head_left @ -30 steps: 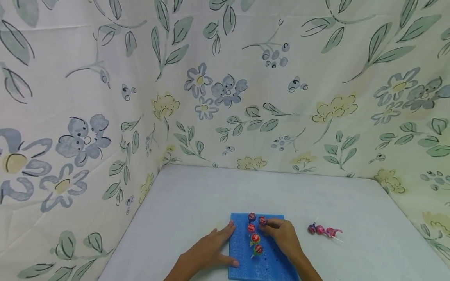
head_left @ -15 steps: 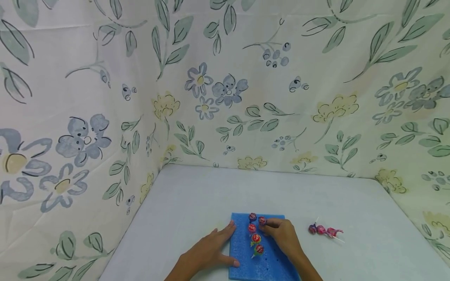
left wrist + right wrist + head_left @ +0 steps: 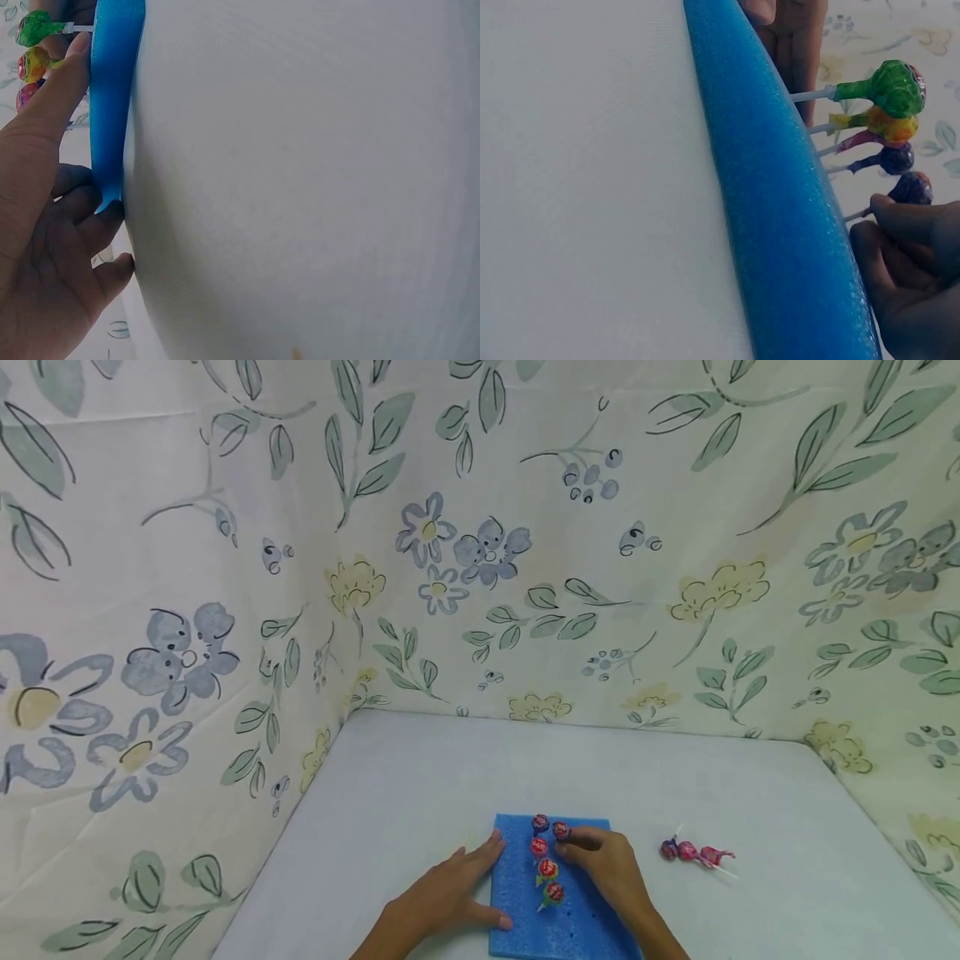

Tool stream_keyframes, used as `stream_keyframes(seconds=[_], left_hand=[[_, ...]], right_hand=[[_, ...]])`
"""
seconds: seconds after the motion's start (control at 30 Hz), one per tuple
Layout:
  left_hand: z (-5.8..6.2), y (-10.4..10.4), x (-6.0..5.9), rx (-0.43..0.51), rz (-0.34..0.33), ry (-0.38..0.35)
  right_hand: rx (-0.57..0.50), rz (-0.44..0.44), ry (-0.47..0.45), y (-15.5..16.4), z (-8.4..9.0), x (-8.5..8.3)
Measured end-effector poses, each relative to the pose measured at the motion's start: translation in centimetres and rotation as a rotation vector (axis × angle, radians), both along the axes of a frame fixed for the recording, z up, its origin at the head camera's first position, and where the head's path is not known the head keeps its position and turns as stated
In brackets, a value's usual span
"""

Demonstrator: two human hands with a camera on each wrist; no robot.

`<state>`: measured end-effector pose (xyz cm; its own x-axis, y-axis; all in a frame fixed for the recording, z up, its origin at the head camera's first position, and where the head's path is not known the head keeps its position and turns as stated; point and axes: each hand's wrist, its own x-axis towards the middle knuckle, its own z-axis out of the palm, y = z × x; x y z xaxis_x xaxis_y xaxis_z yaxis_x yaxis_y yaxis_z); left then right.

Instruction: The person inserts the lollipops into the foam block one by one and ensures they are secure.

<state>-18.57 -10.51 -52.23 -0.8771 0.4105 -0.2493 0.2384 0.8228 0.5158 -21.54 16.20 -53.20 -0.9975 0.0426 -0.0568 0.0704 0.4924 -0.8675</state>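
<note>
- Nearest in, the left hand is lying flat against the left edge of the blue foam block, fingers straight and holding nothing, thumb resting on top of the block.
- The foam block is sitting on the white table, close to the near edge; it is a thick spongy slab with a fine pebbled surface, rounded edges and small holes punched in its top.
- The right hand is resting on the block, fingers curled, pinching the wrapped lollipop that is standing in a hole near the far edge.
- Four more lollipops are standing upright in a row just to its left, on thin white sticks, in shiny twisted wrappers of green, yellow, pink and purple; the print on them is too small to read.
- Off to the right, well apart from the block, loose lollipops are lying on the table.
- Farthest back, floral cloth with leaves and blue and yellow flowers is hanging around the table.
</note>
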Motion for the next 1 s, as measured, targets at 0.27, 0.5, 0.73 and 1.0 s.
stream_keyframes(seconds=[0.27,0.5,0.73,1.0], left_hand=[[0.1,0.1,0.0,-0.002,0.000,-0.003],[0.3,0.2,0.1,0.005,0.016,-0.017],[0.2,0.2,0.1,0.004,0.018,-0.007],[0.3,0.2,0.1,0.000,0.020,-0.006]], right_hand=[[-0.063,-0.014,-0.006,1.3,0.1,0.4],[-0.108,-0.047,-0.024,3.2,0.1,0.9],[-0.044,-0.094,-0.030,5.5,0.8,1.4],[0.016,-0.135,-0.021,8.8,1.6,1.6]])
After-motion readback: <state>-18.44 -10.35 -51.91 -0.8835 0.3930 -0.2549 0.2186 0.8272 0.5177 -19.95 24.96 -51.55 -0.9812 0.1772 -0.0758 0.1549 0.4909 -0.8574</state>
